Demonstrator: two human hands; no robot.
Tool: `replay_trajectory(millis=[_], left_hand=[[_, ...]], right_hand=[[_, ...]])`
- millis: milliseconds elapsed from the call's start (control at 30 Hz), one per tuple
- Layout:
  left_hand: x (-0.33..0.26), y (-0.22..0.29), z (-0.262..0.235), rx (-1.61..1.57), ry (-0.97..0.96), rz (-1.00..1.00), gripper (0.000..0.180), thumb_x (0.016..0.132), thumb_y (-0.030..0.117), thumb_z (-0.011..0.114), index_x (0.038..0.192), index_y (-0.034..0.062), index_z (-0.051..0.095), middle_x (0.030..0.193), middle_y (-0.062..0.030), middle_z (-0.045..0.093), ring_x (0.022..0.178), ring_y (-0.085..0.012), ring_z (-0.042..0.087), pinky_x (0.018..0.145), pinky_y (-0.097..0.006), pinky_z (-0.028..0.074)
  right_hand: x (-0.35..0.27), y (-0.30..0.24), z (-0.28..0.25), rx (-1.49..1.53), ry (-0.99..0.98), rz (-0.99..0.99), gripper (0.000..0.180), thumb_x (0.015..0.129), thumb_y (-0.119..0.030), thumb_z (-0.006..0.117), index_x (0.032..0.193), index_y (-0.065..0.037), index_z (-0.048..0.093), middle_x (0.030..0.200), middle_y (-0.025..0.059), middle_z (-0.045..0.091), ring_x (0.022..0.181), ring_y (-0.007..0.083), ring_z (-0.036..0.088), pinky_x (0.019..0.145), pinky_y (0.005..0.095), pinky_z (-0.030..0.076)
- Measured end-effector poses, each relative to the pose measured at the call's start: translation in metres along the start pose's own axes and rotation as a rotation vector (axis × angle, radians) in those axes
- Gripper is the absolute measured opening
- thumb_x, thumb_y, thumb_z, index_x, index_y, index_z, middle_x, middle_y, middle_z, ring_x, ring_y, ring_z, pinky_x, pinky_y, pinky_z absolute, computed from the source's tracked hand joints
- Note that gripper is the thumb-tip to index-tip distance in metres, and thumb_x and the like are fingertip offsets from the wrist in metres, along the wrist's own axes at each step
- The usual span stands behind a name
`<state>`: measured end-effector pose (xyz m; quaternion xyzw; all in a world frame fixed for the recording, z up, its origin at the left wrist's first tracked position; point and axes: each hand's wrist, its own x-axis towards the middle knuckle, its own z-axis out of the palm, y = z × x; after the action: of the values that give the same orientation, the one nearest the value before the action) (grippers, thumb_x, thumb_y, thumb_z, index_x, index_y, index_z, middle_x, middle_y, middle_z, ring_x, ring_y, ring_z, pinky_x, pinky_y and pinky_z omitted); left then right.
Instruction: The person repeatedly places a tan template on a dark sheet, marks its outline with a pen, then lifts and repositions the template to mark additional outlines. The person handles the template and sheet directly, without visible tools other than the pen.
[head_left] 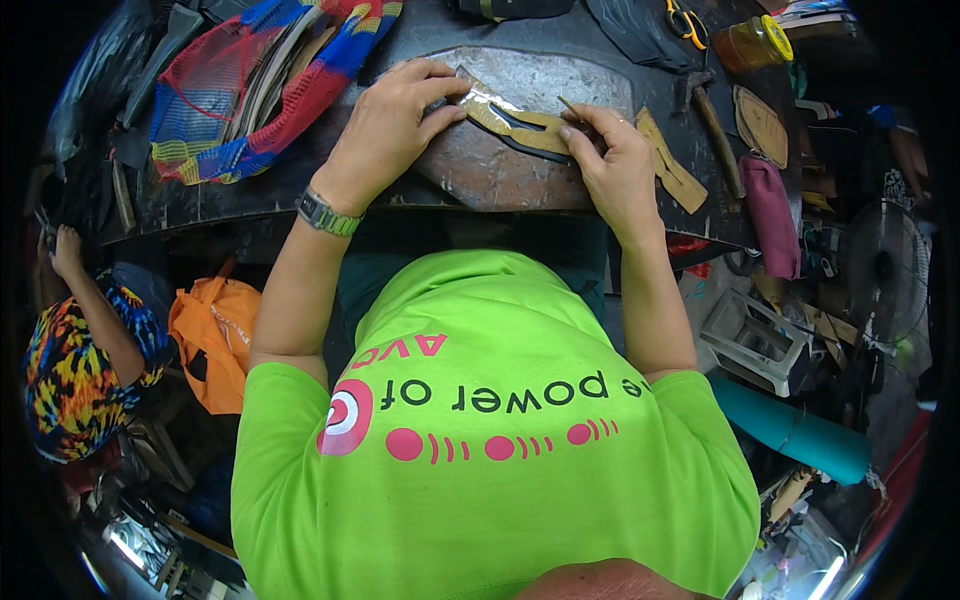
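Note:
A tan, curved pattern piece (540,138) with a long slot and a shiny surface lies over a black piece of material (500,137), whose edge shows below it. My left hand (395,125) pinches the left end of the pattern piece between thumb and fingers. At its right end, my right hand (612,165) is closed around a thin pencil-like tool (567,103), with the thumb and fingertips close to the pattern's edge. The tool's lower tip is hidden by the fingers. Under both pieces is a worn brown-grey work board (480,180).
Right of the board lie another tan pattern (672,165), a hammer (715,130), orange-handled scissors (687,22) and a yellow-lidded jar (755,43). A colourful mesh bag (215,90) holding flat pieces occupies the table's left. Another person's patterned sleeve (90,370) is at far left.

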<state>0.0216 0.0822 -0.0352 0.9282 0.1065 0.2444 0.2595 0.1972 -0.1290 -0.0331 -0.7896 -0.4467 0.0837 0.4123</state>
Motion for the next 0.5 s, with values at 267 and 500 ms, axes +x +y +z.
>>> replay_trajectory(millis=[267, 500], left_hand=[[-0.02, 0.015, -0.007, -0.033, 0.014, -0.057, 0.022, 0.09, 0.009, 0.075, 0.11, 0.0014, 0.076, 0.11, -0.0114, 0.073, 0.099, -0.0303, 0.072, 0.088, -0.036, 0.057], [-0.015, 0.011, -0.009, -0.02, 0.017, -0.03, 0.017, 0.089, 0.011, 0.075, 0.105, 0.0035, 0.077, 0.11, -0.0104, 0.073, 0.098, -0.0312, 0.072, 0.087, -0.038, 0.058]], right_hand=[[-0.002, -0.006, 0.001, -0.102, -0.023, -0.058, 0.019, 0.089, -0.013, 0.076, 0.105, -0.003, 0.075, 0.096, 0.0143, 0.07, 0.085, 0.0328, 0.069, 0.076, 0.0404, 0.054], [-0.009, -0.009, 0.001, -0.02, -0.014, -0.005, 0.026, 0.085, -0.01, 0.08, 0.109, -0.003, 0.075, 0.109, 0.012, 0.066, 0.081, 0.0267, 0.065, 0.076, 0.0358, 0.054]])
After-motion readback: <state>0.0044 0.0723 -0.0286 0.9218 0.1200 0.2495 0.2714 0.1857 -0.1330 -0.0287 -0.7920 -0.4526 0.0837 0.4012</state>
